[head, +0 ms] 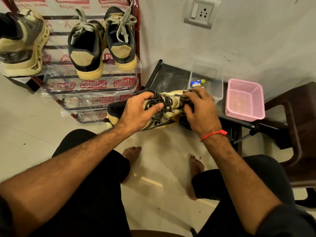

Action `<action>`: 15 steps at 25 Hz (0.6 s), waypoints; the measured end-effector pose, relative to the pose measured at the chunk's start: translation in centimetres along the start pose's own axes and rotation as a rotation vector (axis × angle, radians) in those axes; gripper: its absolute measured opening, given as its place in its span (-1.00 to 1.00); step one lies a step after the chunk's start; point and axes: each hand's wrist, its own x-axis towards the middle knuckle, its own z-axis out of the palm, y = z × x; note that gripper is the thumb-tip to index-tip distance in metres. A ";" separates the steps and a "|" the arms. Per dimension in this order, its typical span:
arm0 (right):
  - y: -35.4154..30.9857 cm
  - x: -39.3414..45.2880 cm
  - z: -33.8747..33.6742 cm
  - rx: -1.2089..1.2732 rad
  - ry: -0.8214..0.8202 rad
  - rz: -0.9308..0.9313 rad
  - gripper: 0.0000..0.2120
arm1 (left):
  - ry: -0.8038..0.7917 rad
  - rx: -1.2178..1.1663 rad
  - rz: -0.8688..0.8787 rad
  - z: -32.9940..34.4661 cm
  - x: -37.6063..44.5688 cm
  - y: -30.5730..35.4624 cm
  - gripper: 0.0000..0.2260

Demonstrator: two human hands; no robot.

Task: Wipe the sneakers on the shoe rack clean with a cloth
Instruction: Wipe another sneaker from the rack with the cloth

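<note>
Now I am gripping the cream sneaker [159, 120] with my left hand [136, 113]; at three o'clock, my right hand [200, 112] is clutching a dark cloth [185, 120] against its toe.

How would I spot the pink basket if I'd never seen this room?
Find the white wall with the switch plate; below it a low dark stand sits beside the shoe rack. The pink basket rests at that stand's right end, next to a clear plastic box. It is the only pink, mesh-sided thing there.
</note>
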 end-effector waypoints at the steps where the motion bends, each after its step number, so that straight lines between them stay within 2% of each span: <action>1: -1.3 -1.1 0.6 0.043 -0.065 -0.053 -0.71 | 0.016 0.015 0.010 -0.1 -0.1 -0.2 -0.80; 3: -2.6 -2.2 1.1 0.083 -0.175 -0.132 -0.70 | 0.040 0.004 0.002 -0.4 -0.1 -0.7 -0.80; 4: -2.2 -1.5 0.7 0.079 -0.167 -0.118 -0.70 | 0.049 -0.007 -0.004 -0.4 0.0 -0.7 -0.81; 7: 1.1 0.9 -1.2 0.029 0.038 0.045 -0.72 | 0.052 -0.002 0.045 -0.2 0.1 -0.1 -0.78; 8: 1.3 0.8 -1.3 0.016 0.052 0.057 -0.72 | 0.044 0.008 0.062 -0.2 0.1 -0.1 -0.76; 12: -1.9 -1.9 0.8 0.060 -0.167 -0.171 -0.70 | 0.026 0.016 0.043 -0.2 -0.1 -0.7 -0.77; 13: -1.6 -1.3 0.6 0.070 -0.142 -0.159 -0.70 | 0.033 0.002 0.039 -0.3 -0.1 -0.7 -0.78; 15: 0.1 0.6 -0.6 0.075 0.006 -0.020 -0.68 | 0.042 0.007 0.061 -0.3 0.0 -0.3 -0.78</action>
